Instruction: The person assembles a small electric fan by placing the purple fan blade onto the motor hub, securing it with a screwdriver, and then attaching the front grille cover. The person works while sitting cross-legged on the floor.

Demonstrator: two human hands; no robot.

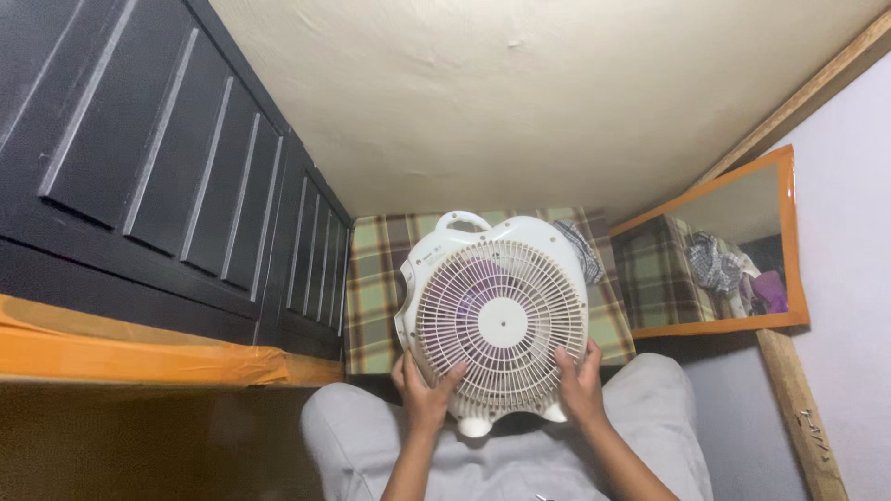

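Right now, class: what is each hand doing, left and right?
Left hand: closed on the lower left rim of the white fan.
Right hand: closed on its lower right rim.

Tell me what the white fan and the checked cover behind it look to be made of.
White round box fan: looks like moulded plastic with a smooth matt finish, judging by its thin ribbed grille, one-piece carry handle and rounded feet. Both hands hold its lower rim, left hand, right hand. Green-and-brown checked cover: looks like woven cloth, with a plaid pattern and soft drape; the fibre cannot be told.

no packages, no labels, no signs, no screens in view
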